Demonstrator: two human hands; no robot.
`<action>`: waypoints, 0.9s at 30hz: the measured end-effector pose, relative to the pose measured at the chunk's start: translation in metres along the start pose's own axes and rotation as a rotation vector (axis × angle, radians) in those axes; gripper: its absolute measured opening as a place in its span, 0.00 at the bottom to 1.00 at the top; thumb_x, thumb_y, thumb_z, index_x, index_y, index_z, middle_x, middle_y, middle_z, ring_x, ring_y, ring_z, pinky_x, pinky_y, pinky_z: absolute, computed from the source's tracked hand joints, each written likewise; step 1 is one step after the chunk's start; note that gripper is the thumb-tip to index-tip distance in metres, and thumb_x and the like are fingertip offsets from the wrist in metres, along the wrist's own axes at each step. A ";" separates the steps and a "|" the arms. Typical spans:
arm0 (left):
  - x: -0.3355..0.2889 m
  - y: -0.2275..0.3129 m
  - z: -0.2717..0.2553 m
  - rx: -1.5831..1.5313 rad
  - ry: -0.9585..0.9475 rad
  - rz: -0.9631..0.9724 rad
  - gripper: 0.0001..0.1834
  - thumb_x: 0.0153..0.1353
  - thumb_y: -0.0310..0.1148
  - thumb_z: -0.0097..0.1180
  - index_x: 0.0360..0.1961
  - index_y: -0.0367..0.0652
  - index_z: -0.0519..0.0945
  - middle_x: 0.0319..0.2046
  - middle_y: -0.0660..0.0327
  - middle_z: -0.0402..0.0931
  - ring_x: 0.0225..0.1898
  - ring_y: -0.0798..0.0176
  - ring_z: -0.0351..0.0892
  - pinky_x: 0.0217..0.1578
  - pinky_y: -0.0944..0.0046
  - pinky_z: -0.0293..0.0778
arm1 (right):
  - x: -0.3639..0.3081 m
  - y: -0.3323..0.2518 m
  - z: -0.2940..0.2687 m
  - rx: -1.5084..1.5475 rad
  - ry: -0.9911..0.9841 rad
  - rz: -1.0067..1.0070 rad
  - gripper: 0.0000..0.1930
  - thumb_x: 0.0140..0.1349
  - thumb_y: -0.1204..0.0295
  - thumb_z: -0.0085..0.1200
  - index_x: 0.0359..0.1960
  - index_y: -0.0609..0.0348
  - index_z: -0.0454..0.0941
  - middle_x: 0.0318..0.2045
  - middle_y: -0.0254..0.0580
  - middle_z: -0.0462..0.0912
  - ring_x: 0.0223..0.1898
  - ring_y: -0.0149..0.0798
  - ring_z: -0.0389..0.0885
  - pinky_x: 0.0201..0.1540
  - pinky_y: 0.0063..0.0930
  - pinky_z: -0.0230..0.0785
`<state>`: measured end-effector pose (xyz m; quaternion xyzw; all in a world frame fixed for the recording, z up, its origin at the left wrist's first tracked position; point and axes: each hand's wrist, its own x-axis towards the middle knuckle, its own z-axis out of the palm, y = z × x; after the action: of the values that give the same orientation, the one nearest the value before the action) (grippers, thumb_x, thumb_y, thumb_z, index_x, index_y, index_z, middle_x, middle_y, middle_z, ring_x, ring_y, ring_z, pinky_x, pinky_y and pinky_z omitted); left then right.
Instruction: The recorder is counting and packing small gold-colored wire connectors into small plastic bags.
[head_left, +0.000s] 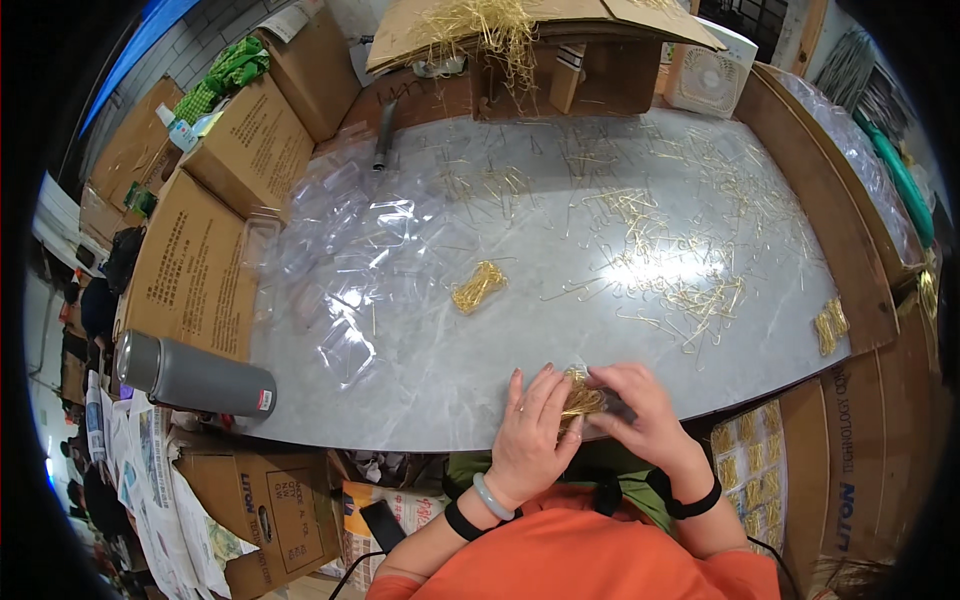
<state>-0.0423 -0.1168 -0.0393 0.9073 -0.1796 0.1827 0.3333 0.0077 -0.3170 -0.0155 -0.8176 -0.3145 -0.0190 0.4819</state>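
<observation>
Hands [533, 432] gripping gold wire bundle [583, 397] btwn them, thin shiny pcs packed tgthr, partly hidden

On the worktop [420, 405], left of the middle hook bundle [479, 287] lie plastic boxes [350, 235], right of it loose hooks [712, 303]. Behind it stands a carton [628, 82], left-front a flask [208, 378], right-front a second bundle [582, 397].

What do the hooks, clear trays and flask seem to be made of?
Hooks: likely metal wire, shiny gold finish; thin, bent and glinting.
Trays: probably thin plastic, glossy; see-through with sharp highlights.
Flask: perhaps metal with a matte grey coating; soft sheen on a smooth body, though plastic can't be ruled out.
</observation>
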 end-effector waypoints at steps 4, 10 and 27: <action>0.001 -0.003 -0.002 -0.045 -0.014 0.020 0.30 0.63 0.32 0.64 0.64 0.33 0.72 0.63 0.48 0.70 0.66 0.43 0.71 0.73 0.34 0.54 | -0.003 0.001 0.021 0.102 0.209 0.251 0.25 0.57 0.75 0.69 0.58 0.58 0.79 0.46 0.44 0.83 0.53 0.51 0.79 0.57 0.43 0.70; 0.001 0.000 -0.002 -0.034 0.005 -0.004 0.32 0.62 0.32 0.64 0.65 0.33 0.70 0.63 0.47 0.69 0.67 0.42 0.69 0.72 0.34 0.54 | -0.018 -0.008 0.033 -0.472 0.321 -0.042 0.25 0.57 0.77 0.67 0.58 0.58 0.79 0.44 0.44 0.84 0.52 0.51 0.79 0.54 0.41 0.70; -0.003 -0.005 0.000 -0.034 0.040 -0.013 0.38 0.57 0.31 0.67 0.68 0.32 0.66 0.63 0.43 0.70 0.65 0.39 0.70 0.71 0.34 0.57 | 0.003 0.001 0.024 -0.262 0.138 -0.145 0.32 0.53 0.64 0.73 0.60 0.58 0.77 0.54 0.49 0.81 0.60 0.56 0.73 0.63 0.51 0.64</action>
<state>-0.0425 -0.1122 -0.0431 0.8989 -0.1701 0.1955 0.3533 0.0040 -0.2965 -0.0283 -0.8453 -0.3338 -0.1510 0.3889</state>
